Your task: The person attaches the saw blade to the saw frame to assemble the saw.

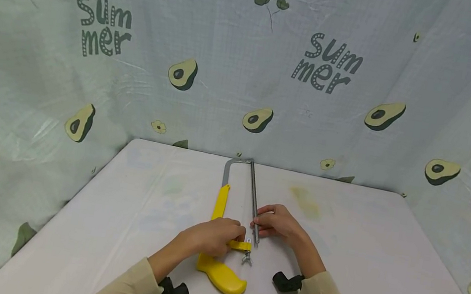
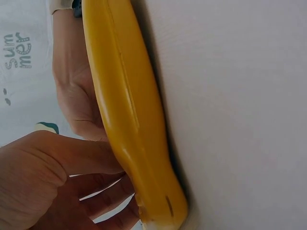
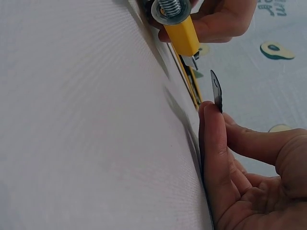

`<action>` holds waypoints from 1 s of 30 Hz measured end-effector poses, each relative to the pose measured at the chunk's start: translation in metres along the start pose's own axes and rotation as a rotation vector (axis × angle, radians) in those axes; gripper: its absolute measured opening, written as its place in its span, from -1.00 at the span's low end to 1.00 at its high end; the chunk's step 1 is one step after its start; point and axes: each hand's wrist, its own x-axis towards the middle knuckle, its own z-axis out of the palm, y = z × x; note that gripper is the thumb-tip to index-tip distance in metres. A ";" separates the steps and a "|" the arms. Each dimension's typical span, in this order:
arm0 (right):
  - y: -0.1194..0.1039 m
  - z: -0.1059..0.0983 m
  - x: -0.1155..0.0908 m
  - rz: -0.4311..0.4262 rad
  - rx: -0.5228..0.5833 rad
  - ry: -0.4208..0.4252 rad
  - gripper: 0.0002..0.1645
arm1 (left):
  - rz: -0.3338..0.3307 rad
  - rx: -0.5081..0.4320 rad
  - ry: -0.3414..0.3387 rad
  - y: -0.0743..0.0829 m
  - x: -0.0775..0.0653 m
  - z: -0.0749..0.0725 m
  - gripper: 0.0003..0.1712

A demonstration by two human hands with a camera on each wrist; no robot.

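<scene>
A hacksaw with a yellow handle [image 1: 225,278] and grey metal frame lies on the table. My left hand [image 1: 215,235] grips its yellow part beside the short yellow arm [image 1: 240,245] that carries a wing nut [image 1: 247,258]. The left wrist view shows the handle [image 2: 132,96] up close, with the thumb of my left hand [image 2: 29,177] against it. My right hand [image 1: 277,222] pinches the saw blade [image 1: 254,188] near its close end; the far end meets the frame. In the right wrist view, the blade's holed tip [image 3: 216,88] stands apart from the yellow arm's metal pin [image 3: 190,62].
A white-covered table [image 1: 365,258] bears the saw. Behind and beside it hangs a pale curtain [image 1: 230,29] printed with avocados and lettering. Black camera pieces [image 1: 174,291] sit at both wrists, low over the table.
</scene>
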 end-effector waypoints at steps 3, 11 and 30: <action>-0.001 0.000 0.000 0.000 0.008 -0.007 -0.51 | 0.004 0.003 0.000 0.000 0.000 0.000 -0.63; 0.001 -0.002 0.002 -0.010 0.006 -0.025 -0.47 | -0.007 0.004 -0.003 0.000 0.001 0.000 -0.66; 0.002 -0.001 0.002 0.015 0.020 -0.021 -0.47 | -0.029 -0.005 0.002 0.000 0.003 0.003 -0.62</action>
